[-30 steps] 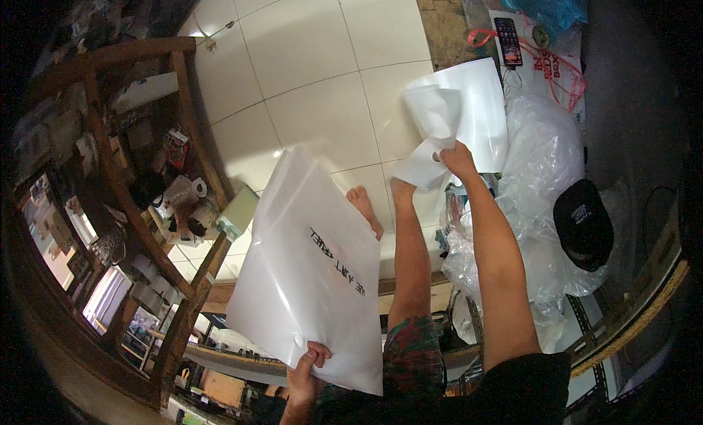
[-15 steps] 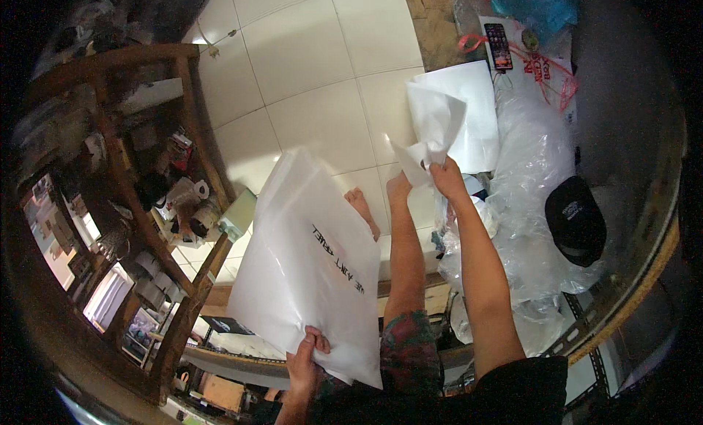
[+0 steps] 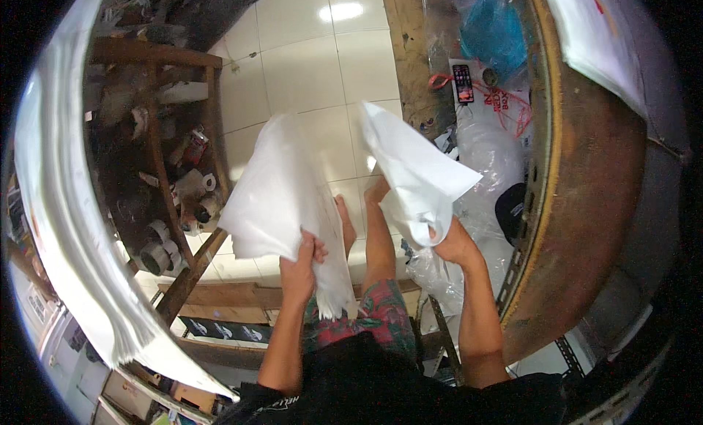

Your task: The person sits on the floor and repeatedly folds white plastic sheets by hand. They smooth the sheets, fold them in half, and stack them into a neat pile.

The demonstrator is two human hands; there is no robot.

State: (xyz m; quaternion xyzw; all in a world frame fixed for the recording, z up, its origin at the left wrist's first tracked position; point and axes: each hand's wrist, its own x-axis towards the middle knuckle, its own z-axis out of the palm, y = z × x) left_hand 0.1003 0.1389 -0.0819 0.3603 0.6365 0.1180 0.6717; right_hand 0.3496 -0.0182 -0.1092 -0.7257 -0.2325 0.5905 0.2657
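My left hand (image 3: 299,267) is closed on the near edge of a large, limp white sheet (image 3: 267,187), possibly several layers, hanging in front of my legs. Its upper part is smeared by motion. To the right, my right hand (image 3: 455,243) grips a bent white sheet (image 3: 414,158) by its lower corner, where the material curls into a loop. The two held bundles are apart, both in the air above the tiled floor.
A thick stack of white sheets (image 3: 69,205) rises along the left. A wooden rack (image 3: 157,154) holds rolls of tape. On the right stand a curved brown table (image 3: 586,198) with white sheets on top, clear plastic wrap (image 3: 487,161), a black cap (image 3: 510,211) and a phone (image 3: 463,83).
My view has shifted, bringing the left stack and right table into sight. The left sheet's printed face has turned out of view. My right hand has come lower and nearer with its sheet.
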